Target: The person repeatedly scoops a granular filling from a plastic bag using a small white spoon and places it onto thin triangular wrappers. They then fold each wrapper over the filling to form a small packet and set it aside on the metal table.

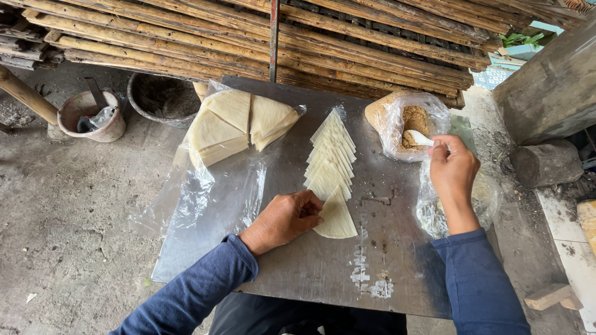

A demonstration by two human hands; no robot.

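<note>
Left hand (287, 218): the fingers are being curled down and pressed on the left edge of the nearest wrapper (336, 217), a pale triangle lying flat at 6 o'clock of the row.
Right hand (453, 169): a white spoon (421, 139) is being pinched between thumb and fingers, its bowl dipped into the brown filling (414, 121).
Filling bag (397, 133): it is sitting open at 2 o'clock on the metal sheet (310, 273).
Doing it well: the wrapper is best being held still, and only a small scoop is probably being wanted, so nothing is being spilled.
Wrapper row (331, 155): more triangles are being kept overlapped at 12 o'clock of the left hand.
Wrapper stacks (239, 121): they are lying on clear plastic at 10 o'clock.
In the way: a second plastic bag (434, 211) is lying under the right wrist.
Farther out: bamboo poles (347, 37) at 12 o'clock, two buckets (93, 115) at 10 o'clock.
</note>
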